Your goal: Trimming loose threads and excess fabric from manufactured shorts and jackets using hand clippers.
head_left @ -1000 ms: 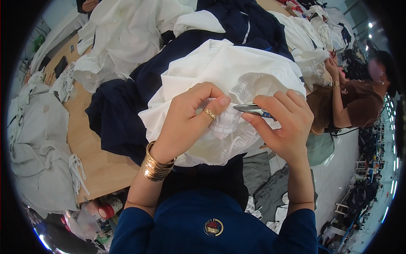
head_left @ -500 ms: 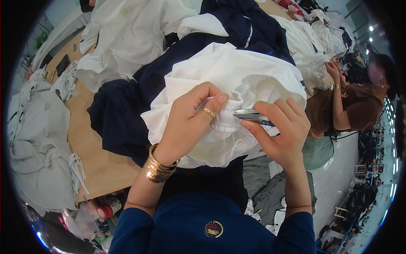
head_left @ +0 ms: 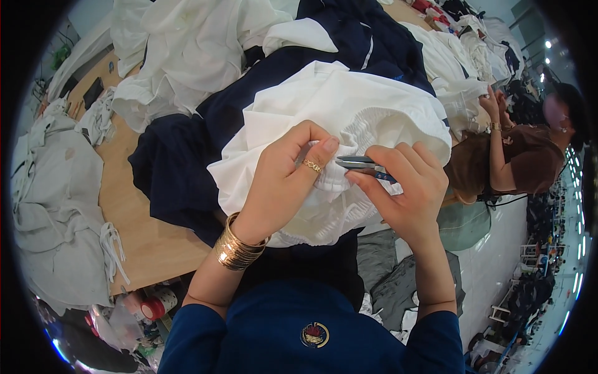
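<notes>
Wooden desk (head_left: 134, 212) piled w/ white and navy cloth. Left hand (head_left: 280, 181) pinches the white garment (head_left: 349, 106) at its gathered band; right hand (head_left: 405, 187) grips closed on small snips (head_left: 358, 164), prob. thread clippers. Hands barely shifted vs. earlier.

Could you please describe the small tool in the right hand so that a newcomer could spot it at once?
Start at the bunched white garment on the dark navy fabric. The left hand pinches its gathered band, and the right hand meets it there. The thread snips are the slim metal blades poking from that hand, the only shiny thing among cloth.
</notes>
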Motion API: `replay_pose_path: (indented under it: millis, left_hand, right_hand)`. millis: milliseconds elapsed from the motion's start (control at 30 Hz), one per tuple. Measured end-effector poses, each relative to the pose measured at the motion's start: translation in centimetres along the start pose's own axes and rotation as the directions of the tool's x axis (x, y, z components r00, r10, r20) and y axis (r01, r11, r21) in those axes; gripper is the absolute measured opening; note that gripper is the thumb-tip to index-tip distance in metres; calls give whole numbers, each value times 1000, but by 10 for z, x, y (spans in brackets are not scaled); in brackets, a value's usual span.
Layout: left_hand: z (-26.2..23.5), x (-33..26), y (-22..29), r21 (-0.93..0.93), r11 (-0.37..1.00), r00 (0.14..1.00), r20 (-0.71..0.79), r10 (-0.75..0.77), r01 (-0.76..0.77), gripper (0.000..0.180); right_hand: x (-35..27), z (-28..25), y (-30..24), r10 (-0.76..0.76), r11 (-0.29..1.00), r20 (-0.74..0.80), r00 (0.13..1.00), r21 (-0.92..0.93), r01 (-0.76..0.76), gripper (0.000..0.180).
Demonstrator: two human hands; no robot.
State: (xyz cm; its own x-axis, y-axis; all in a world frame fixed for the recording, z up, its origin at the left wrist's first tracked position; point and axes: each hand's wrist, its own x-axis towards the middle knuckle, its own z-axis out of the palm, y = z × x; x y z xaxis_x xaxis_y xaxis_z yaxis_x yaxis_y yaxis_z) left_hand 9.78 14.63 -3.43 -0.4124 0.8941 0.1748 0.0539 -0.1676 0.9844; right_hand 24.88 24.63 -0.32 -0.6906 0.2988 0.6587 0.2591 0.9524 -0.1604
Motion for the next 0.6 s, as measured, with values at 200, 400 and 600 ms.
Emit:
replay_pose_path:
  millis: [200, 400, 600]
  left_hand:
    - [0, 1, -1, -18, 1000, 1000, -1, 10, -10, 20]
    - [-2, 1, 2, 7, 1000, 999, -43, -1, 1, 20]
    - [-2, -1, 3, 37, 999, 999, -39, 4, -2, 20]
  right_hand:
    - [1, 1, 2, -57, 996, -12, 998, -70, 56, 25]
    - [1, -5, 4, 26, 1000, -16, 1000, 0, -26, 24]
    - [1, 0, -1, 37, 997, 20, 999, 60, -38, 25]
